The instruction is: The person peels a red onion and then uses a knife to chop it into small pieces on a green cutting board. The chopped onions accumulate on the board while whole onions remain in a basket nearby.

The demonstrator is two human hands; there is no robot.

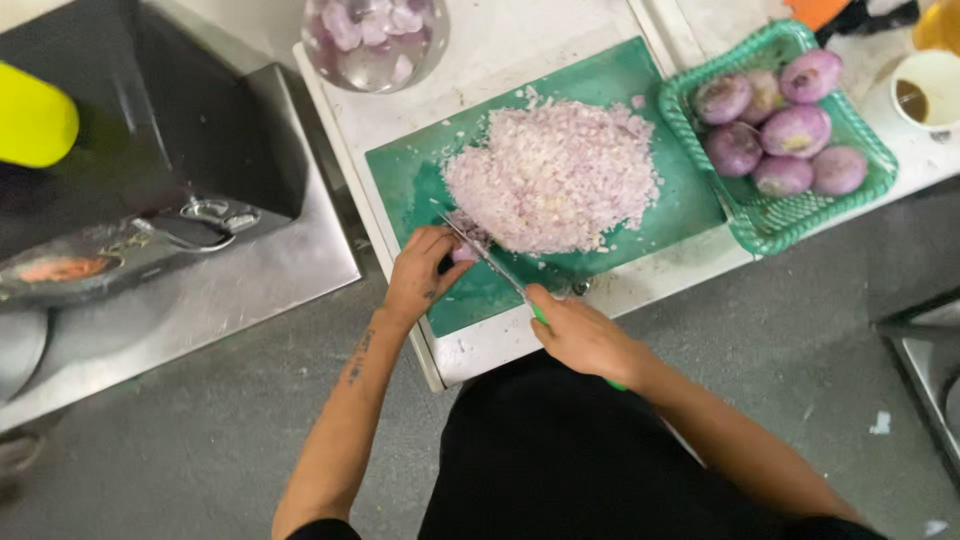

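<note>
— Two hands are at the near edge of the green cutting board [420, 185]. What does each one have?

— The right hand [580, 335] is closed around the green handle of a knife [495, 265], whose blade runs up and left across the board. The left hand [420, 275] has its fingers curled together, pressing down on a small piece of onion [463, 252] right against the blade.

— And where does that piece sit?

— Near the board's front left corner, just below the big heap of chopped onion [555, 175] that fills the middle of the board and touches the knife tip.

— What carries the board?

— A white counter [520, 40]; the board lies tilted on it, its near edge close to the counter's front edge.

— What lies beyond it?

— At the counter's right end, touching the board's right edge, a green basket [775, 225] holds six peeled whole onions [795, 130]. At the far edge, a clear bowl [375, 40] holds onion pieces in water. In the far right corner stands a white cup [930, 90] with dark liquid.

— And off the counter?

— To the left, well apart, a steel machine [150, 170] sits on a steel surface, with a yellow object [35, 120] at the left edge of the view.
</note>
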